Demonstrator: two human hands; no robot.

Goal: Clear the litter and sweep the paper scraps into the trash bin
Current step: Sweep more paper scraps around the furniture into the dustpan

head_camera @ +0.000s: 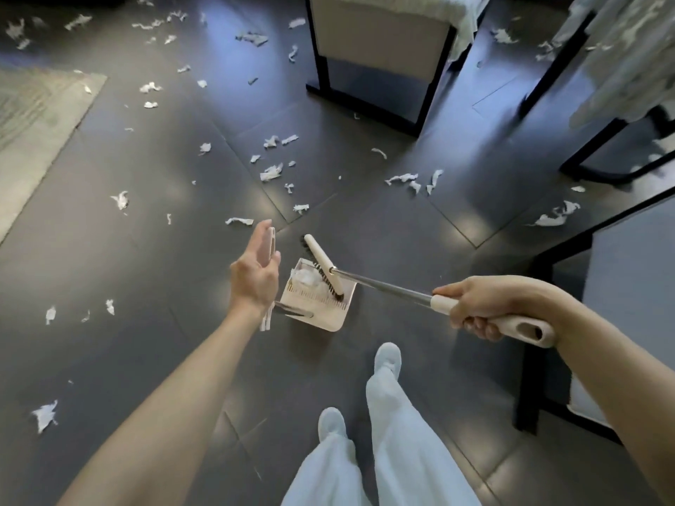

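My right hand (475, 314) grips the cream handle of a small broom (323, 264) with a metal shaft. Its bristled head lies across the mouth of a pale pink dustpan (328, 315) that stands on the dark floor just ahead of my feet. A few white paper scraps (305, 283) sit inside the pan. My left hand (255, 277) holds the top of the dustpan's long handle between thumb and fingers, just left of the pan. Several more torn paper scraps (272, 173) lie scattered over the floor ahead, to the left and to the right.
A grey rug (33, 122) lies at the far left. A black-framed bench (380, 49) stands ahead, a draped chair (621, 67) at the upper right, and a dark-framed piece of furniture (548, 323) close on my right. No trash bin is in view.
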